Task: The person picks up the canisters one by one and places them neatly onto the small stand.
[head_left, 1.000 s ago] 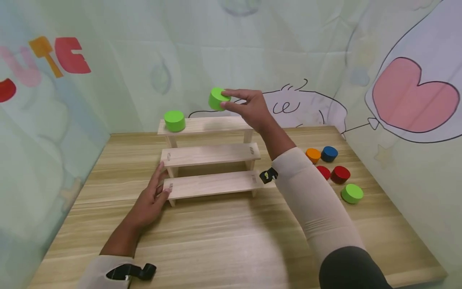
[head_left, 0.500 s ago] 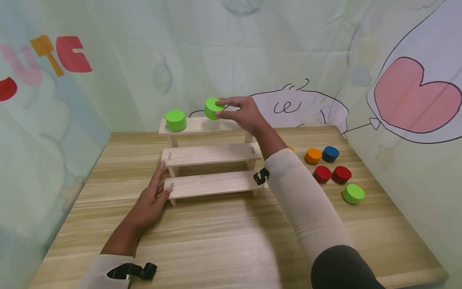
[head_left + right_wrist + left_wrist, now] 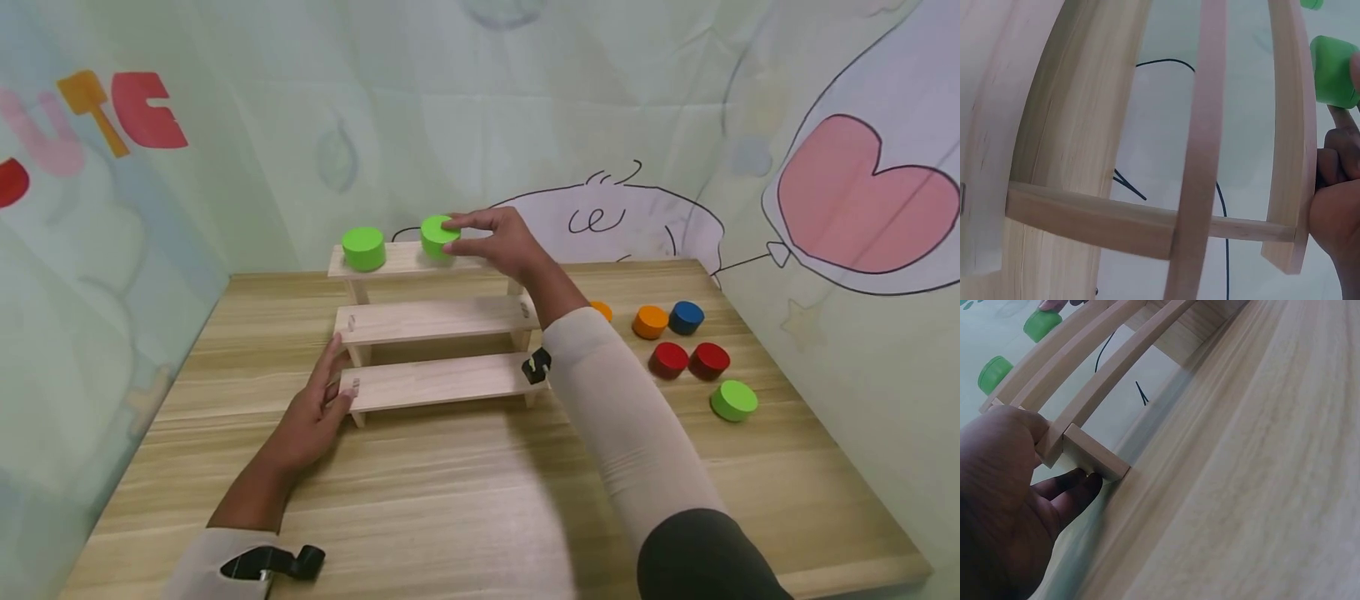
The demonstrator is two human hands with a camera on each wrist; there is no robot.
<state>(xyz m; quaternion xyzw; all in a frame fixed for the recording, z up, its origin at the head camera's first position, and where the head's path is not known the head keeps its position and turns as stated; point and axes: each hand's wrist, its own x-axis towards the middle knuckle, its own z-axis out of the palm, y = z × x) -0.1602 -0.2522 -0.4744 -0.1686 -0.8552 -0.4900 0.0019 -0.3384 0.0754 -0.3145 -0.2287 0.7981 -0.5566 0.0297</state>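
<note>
A three-tier wooden step shelf (image 3: pixel 438 321) stands on the table. My left hand (image 3: pixel 311 421) holds its left end, with the thumb at the bottom step; in the left wrist view the fingers (image 3: pixel 1075 490) lie against the end leg. My right hand (image 3: pixel 506 237) pinches a green round block (image 3: pixel 438 237) between thumb and fingers, right at the surface of the top step, around its middle. In the right wrist view this green block (image 3: pixel 1334 72) shows beside the top board. Another green round block (image 3: pixel 363 249) sits on the top step's left end.
On the table (image 3: pixel 450 500) to the right lie more round blocks: a blue one (image 3: pixel 686 317), an orange one (image 3: pixel 650 322), two red ones (image 3: pixel 708 361) and a green one (image 3: pixel 734 401). Another orange block (image 3: pixel 602 311) is partly hidden by the right arm. A printed curtain (image 3: pixel 420 108) hangs behind.
My right hand has lowered the green block and moved it slightly left, from above the top step down to its surface. The left hand has stayed at the shelf's left end.
</note>
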